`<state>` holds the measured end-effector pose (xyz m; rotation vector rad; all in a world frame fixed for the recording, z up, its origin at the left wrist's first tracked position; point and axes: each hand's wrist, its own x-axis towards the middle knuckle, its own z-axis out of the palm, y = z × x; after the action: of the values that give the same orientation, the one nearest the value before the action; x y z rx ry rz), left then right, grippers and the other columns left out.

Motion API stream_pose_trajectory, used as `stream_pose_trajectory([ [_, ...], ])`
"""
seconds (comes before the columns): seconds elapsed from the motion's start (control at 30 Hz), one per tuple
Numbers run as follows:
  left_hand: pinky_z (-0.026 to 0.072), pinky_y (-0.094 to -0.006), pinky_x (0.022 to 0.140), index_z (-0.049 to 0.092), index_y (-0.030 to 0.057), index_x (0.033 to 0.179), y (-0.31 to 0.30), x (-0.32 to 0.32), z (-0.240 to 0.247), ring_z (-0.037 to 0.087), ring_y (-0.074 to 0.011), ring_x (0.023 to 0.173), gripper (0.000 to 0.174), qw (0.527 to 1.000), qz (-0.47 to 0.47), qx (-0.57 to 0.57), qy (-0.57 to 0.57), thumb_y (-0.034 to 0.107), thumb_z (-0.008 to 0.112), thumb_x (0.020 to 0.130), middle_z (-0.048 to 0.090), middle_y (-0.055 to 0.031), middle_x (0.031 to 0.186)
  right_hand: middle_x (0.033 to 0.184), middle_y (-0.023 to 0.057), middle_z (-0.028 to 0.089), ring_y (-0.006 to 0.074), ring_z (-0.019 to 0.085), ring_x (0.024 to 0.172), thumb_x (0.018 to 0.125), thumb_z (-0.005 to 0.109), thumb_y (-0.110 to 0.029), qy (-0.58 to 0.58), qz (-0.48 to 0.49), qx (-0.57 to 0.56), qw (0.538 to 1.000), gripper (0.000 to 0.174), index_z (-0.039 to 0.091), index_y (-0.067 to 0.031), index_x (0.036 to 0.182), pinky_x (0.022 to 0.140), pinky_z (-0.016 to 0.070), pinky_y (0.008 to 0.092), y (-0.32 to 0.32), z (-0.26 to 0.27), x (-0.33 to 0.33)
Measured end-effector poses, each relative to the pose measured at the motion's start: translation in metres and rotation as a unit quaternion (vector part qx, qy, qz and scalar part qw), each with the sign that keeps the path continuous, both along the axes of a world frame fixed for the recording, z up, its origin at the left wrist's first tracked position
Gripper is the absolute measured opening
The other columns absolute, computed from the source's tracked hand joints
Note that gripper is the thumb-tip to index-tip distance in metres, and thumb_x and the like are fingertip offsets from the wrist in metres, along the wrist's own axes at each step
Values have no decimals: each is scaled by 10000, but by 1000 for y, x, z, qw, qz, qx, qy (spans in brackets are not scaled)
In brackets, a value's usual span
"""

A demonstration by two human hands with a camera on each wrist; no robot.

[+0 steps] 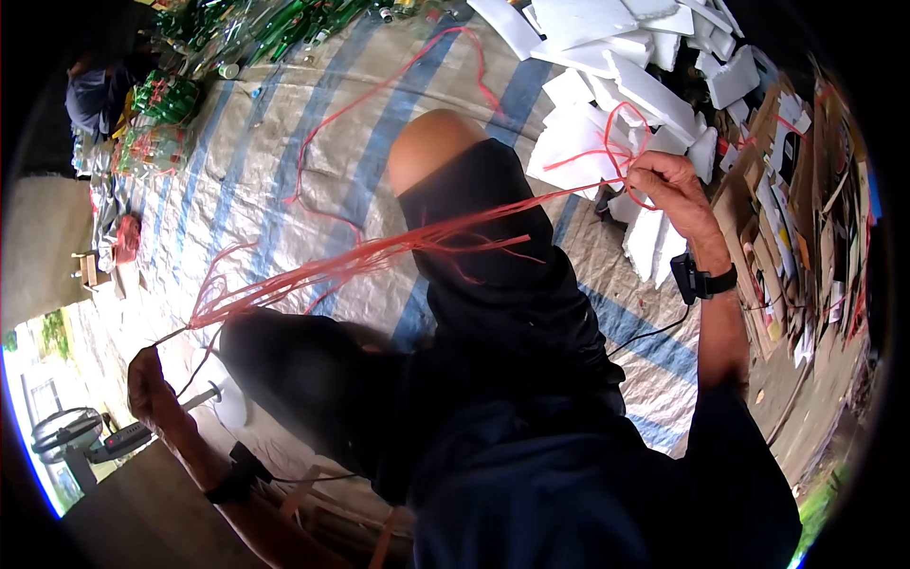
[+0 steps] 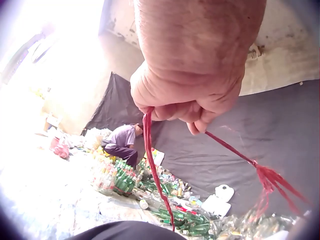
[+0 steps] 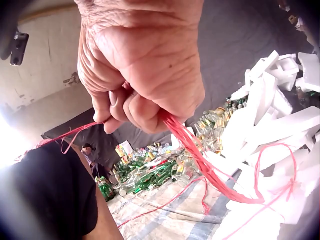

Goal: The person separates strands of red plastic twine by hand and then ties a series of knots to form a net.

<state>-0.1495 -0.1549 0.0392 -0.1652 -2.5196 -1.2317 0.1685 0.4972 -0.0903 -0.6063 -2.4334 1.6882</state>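
A frayed bundle of red plastic twine (image 1: 379, 248) stretches between both hands, passing over the wearer's dark-clad knees. My left hand (image 1: 156, 394) grips the twisted end of the twine at lower left. In the left wrist view, a tail of twine (image 2: 154, 170) hangs below the curled fingers of that hand (image 2: 190, 95). At upper right, my right hand (image 1: 668, 190) pinches the other end, with a loose loop standing above it. The right wrist view shows a thick twine bundle (image 3: 200, 160) emerging below the fist (image 3: 145, 70).
Broken white foam sheets (image 1: 654, 85) and stacked flat cardboard (image 1: 773, 209) lie at right. Green bottles (image 1: 275, 33) pile up beyond the striped tarp (image 1: 351, 123), where another red strand trails. A fan (image 1: 71, 431) stands by the left hand. Another person (image 2: 120, 140) bends near the bottles.
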Motion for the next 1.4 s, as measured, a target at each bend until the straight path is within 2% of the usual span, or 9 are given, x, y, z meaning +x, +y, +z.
stream_pose_trajectory([
  [0.2,200,-212,519,749,78,997,-13,-5,-9,287,5,587,101,1000,15,-15,-9,153,715,938,532,109,714,841,-27,644,65,551,787,963,686,-149,7,1,-11,1000,137,691,-15,936,721,461,227,-2,7,-3],
  [0.27,203,-211,509,752,91,984,-24,-13,-16,295,4,567,95,999,-7,-3,38,167,719,937,510,111,675,701,-67,530,23,412,636,967,688,-176,30,-2,24,999,170,688,-27,886,552,338,213,-5,9,-5],
  [0.53,174,-215,485,742,103,946,6,14,6,260,-4,519,114,998,54,26,-28,214,716,947,407,111,587,731,-63,542,28,452,666,997,657,-259,-57,8,-25,998,270,685,1,929,586,371,210,-19,22,-6],
  [0.6,173,-217,486,739,96,949,11,16,9,256,-5,518,131,998,58,20,-22,224,712,952,401,109,586,730,-62,539,34,448,666,1003,647,-279,32,-113,31,993,286,686,-6,926,593,372,208,-33,16,-3],
  [0.93,167,-209,498,755,90,925,12,9,-1,247,8,553,79,999,49,13,-1,158,716,934,428,131,623,604,-31,411,37,365,608,960,703,-191,17,-156,166,974,359,570,23,705,522,313,259,-10,0,-17],
  [1.0,383,-211,649,746,46,905,6,4,-3,454,-21,700,86,999,41,6,-3,132,740,910,597,77,751,598,-29,388,34,347,599,934,725,-150,8,-159,250,955,355,535,45,706,504,303,263,1,-6,-16],
  [1.1,426,-236,754,745,28,895,-6,1,-10,508,-44,794,92,998,56,17,-20,120,747,901,647,49,827,599,-25,342,35,322,599,922,729,-126,27,-160,257,953,355,512,49,702,494,291,272,4,-8,-17],
  [1.17,181,-209,491,759,106,930,-7,2,-12,268,11,534,89,1000,12,7,16,190,732,938,430,123,607,611,-22,299,37,305,605,912,734,-117,32,-166,274,947,368,481,46,701,493,274,276,9,-10,-18],
  [1.4,178,-208,494,763,100,934,-5,6,-13,268,14,543,80,999,18,36,11,176,739,932,475,129,624,623,-23,268,38,289,595,917,721,-108,28,-149,313,937,424,393,11,676,480,249,285,12,-1,-18],
])
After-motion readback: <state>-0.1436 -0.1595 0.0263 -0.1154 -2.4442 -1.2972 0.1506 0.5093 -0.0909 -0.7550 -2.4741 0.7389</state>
